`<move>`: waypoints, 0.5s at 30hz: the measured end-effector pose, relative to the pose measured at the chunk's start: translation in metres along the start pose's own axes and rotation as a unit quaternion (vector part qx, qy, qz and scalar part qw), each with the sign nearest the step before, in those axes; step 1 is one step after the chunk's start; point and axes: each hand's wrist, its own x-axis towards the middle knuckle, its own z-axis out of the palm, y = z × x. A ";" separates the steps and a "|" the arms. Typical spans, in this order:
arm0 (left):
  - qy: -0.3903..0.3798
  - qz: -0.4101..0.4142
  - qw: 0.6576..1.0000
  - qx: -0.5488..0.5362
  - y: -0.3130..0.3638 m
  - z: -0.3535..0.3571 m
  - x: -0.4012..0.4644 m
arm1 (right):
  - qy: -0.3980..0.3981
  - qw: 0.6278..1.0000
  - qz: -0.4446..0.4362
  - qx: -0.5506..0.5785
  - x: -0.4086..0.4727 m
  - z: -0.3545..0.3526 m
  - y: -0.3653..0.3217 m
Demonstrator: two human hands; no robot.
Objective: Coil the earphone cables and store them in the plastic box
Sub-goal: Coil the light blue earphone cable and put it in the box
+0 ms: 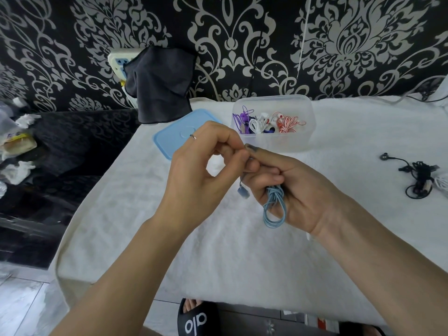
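My right hand grips a coiled light-blue earphone cable, whose loops hang below the fingers. My left hand pinches the cable's loose end at the right hand's fingertips, and a blue plug or earbud dangles between the hands. Behind them stands the clear plastic box, holding coiled purple, white and red-and-white earphones. A tangled black earphone lies on the white cloth at the right.
The box's blue lid lies flat left of the box. A dark cloth hangs over a power strip at the back. A white cable shows at the right edge. A slippered foot is below the table edge.
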 end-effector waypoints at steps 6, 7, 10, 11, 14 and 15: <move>-0.001 -0.037 0.998 -0.054 0.003 -0.001 -0.002 | 0.006 1.000 0.000 -0.016 0.002 0.001 0.002; 0.000 -0.045 0.997 -0.064 0.003 -0.002 -0.002 | 0.003 1.000 0.001 -0.015 0.002 0.001 0.002; 0.002 -0.064 0.994 -0.088 0.006 -0.002 -0.002 | -0.001 1.000 0.005 -0.009 0.002 0.001 0.003; 0.003 -0.069 0.993 -0.096 0.006 -0.002 -0.003 | 0.000 1.000 0.006 -0.007 0.002 0.001 0.003; 0.003 -0.066 0.993 -0.102 0.005 -0.003 -0.004 | -0.005 1.000 0.004 -0.011 0.001 0.001 0.003; 0.002 -0.065 0.993 -0.103 0.005 -0.003 -0.004 | -0.005 1.000 0.003 -0.013 0.001 0.001 0.004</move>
